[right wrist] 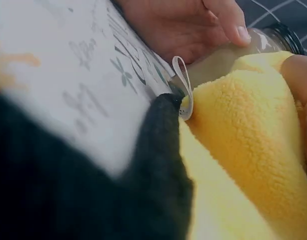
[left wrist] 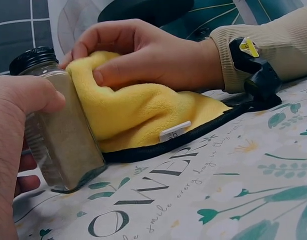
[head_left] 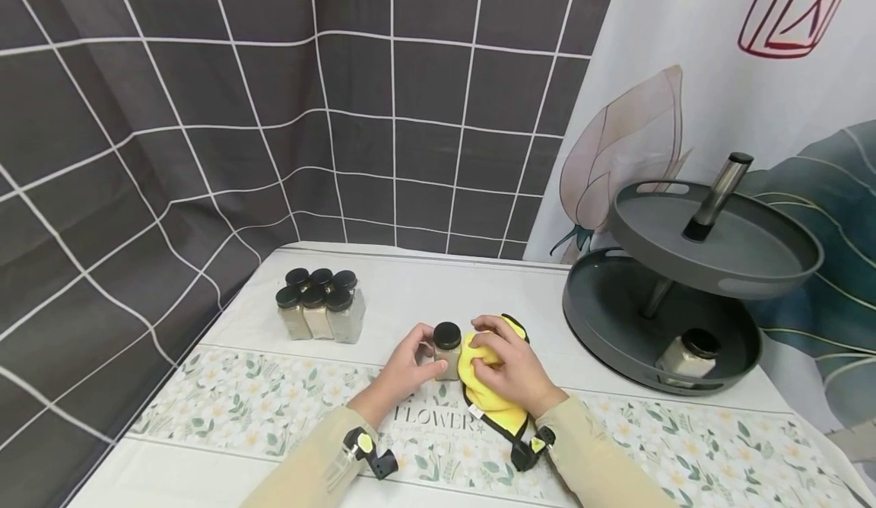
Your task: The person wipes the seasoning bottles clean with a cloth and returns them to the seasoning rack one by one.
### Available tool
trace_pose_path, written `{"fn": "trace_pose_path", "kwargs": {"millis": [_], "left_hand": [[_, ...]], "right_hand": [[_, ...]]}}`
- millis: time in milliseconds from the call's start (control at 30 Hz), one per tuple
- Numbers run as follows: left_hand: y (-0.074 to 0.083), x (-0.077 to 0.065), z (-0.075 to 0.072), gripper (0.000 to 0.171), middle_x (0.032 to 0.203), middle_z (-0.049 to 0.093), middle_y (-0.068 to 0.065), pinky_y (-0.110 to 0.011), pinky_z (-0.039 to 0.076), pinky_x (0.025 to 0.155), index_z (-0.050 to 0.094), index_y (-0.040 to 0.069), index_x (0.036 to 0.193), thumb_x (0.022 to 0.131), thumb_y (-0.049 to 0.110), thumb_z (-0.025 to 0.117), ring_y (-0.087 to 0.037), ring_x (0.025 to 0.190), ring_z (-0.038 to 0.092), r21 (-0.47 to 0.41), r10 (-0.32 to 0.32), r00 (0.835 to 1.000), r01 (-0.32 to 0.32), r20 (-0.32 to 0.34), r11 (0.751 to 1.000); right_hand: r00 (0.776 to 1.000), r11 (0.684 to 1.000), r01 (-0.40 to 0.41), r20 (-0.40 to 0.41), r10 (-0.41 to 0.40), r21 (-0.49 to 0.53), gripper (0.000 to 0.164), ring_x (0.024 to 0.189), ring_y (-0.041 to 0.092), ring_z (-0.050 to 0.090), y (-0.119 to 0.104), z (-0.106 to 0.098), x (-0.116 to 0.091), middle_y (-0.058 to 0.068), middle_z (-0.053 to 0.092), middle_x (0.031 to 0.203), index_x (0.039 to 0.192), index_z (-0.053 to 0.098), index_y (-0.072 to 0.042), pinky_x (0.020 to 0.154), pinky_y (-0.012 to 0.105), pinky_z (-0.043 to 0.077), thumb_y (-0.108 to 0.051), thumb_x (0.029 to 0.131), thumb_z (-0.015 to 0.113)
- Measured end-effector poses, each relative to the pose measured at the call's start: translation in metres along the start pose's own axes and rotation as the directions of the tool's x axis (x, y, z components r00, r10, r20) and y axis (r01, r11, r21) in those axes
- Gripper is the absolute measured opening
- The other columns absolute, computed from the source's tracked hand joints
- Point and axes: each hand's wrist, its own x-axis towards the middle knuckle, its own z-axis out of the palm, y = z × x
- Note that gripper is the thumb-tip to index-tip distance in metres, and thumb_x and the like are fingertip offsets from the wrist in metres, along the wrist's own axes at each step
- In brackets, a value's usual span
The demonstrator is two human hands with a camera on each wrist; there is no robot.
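A square glass spice jar (head_left: 448, 359) with a black lid and pale brown powder stands on the tablecloth between both hands. My left hand (head_left: 407, 371) grips it from the left, its thumb across the near side in the left wrist view. My right hand (head_left: 512, 369) holds a bunched yellow cloth (left wrist: 138, 116) with black edging and a small white tag, the thumb pressing into the folds. The cloth lies right against the jar's right side. In the right wrist view, the cloth (right wrist: 246, 130) covers part of the jar (right wrist: 213, 67).
Several similar black-lidded jars (head_left: 315, 310) stand grouped at the back left. At the right is a dark grey two-tier round tray (head_left: 588, 333); one jar (head_left: 687, 356) sits on its lower tier. A dark gridded curtain (head_left: 438, 150) hangs behind the table.
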Motion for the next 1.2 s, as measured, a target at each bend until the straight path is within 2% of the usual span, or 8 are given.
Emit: {"fn": "trace_pose_path", "kwargs": {"millis": [133,333,500,633,833,967,1100,1200], "left_hand": [[0.001,0.000,-0.001,0.036,0.109,0.052,-0.006,-0.049,0.036,0.097,0.046,0.003,0.116,0.081,-0.002,0.054,-0.025,0.102,0.047,-0.070,0.044,0.999,-0.042,0.032,0.997],[0.003,0.000,-0.002,0.052,0.111,0.053,-0.008,-0.054,0.035,0.095,0.044,-0.001,0.121,0.071,-0.015,0.044,-0.030,0.104,0.046,-0.125,0.077,0.996,-0.070,0.051,0.990],[0.003,0.000,0.000,0.051,0.110,0.054,-0.005,-0.050,0.039,0.093,0.046,0.002,0.122,0.074,-0.012,0.053,-0.026,0.103,0.049,-0.073,0.057,0.998,-0.055,0.025,0.996],[-0.003,0.002,0.002,0.046,0.105,0.055,-0.008,-0.050,0.042,0.089,0.050,0.002,0.117,0.075,-0.008,0.063,-0.027,0.098,0.051,-0.036,0.078,0.997,-0.079,-0.025,0.996],[-0.030,0.008,0.006,0.050,0.106,0.054,0.002,-0.035,0.050,0.080,0.049,0.014,0.113,0.073,0.018,0.077,-0.016,0.088,0.053,0.109,0.086,0.989,-0.073,-0.117,0.991],[-0.036,0.009,0.006,0.053,0.111,0.053,0.007,-0.031,0.050,0.078,0.047,0.021,0.114,0.072,0.028,0.078,-0.014,0.087,0.053,0.121,0.067,0.990,-0.051,-0.127,0.991],[-0.032,0.008,0.005,0.045,0.109,0.057,0.005,-0.038,0.048,0.080,0.045,0.019,0.118,0.080,0.016,0.070,-0.018,0.087,0.054,0.106,0.073,0.993,-0.063,-0.090,0.992],[-0.018,0.004,0.004,0.045,0.109,0.060,-0.003,-0.043,0.047,0.080,0.044,0.011,0.122,0.082,0.005,0.064,-0.023,0.087,0.055,0.091,0.096,0.993,-0.090,-0.061,0.992]], "right_hand": [[1.000,0.999,-0.012,0.007,0.011,0.037,0.021,0.110,0.017,0.053,-0.001,-0.004,0.003,0.002,0.055,0.123,0.095,0.058,-0.016,0.090,0.018,0.040,-0.013,0.076,0.064],[1.000,0.996,-0.012,0.000,0.012,0.085,0.022,0.104,0.015,0.057,-0.001,-0.006,0.006,-0.002,0.060,0.113,0.094,0.057,-0.015,0.090,0.020,0.043,-0.008,0.075,0.064],[1.000,0.995,0.010,-0.029,-0.007,0.095,0.022,0.101,0.016,0.057,0.000,-0.007,0.007,-0.001,0.061,0.110,0.095,0.058,-0.015,0.089,0.021,0.043,-0.008,0.075,0.064],[0.999,0.994,0.031,-0.048,-0.026,0.108,0.021,0.099,0.017,0.058,0.000,-0.007,0.008,0.000,0.061,0.108,0.094,0.059,-0.014,0.088,0.022,0.044,-0.007,0.075,0.065],[0.997,0.995,0.043,-0.064,-0.037,0.089,0.022,0.099,0.018,0.058,-0.001,-0.009,0.010,0.000,0.061,0.108,0.094,0.060,-0.013,0.088,0.022,0.045,-0.006,0.074,0.066],[0.994,0.996,0.071,-0.084,-0.067,0.050,0.022,0.098,0.018,0.058,-0.002,-0.010,0.011,0.001,0.061,0.108,0.094,0.061,-0.011,0.087,0.022,0.045,-0.006,0.074,0.066],[0.983,0.991,0.132,-0.132,-0.131,-0.001,0.019,0.095,0.021,0.059,-0.004,-0.009,0.013,0.005,0.061,0.107,0.093,0.061,-0.008,0.084,0.024,0.047,-0.007,0.075,0.065],[0.978,0.988,0.148,-0.146,-0.151,-0.031,0.018,0.094,0.022,0.059,-0.005,-0.008,0.013,0.007,0.060,0.106,0.093,0.062,-0.006,0.082,0.026,0.049,-0.008,0.075,0.065]]}}
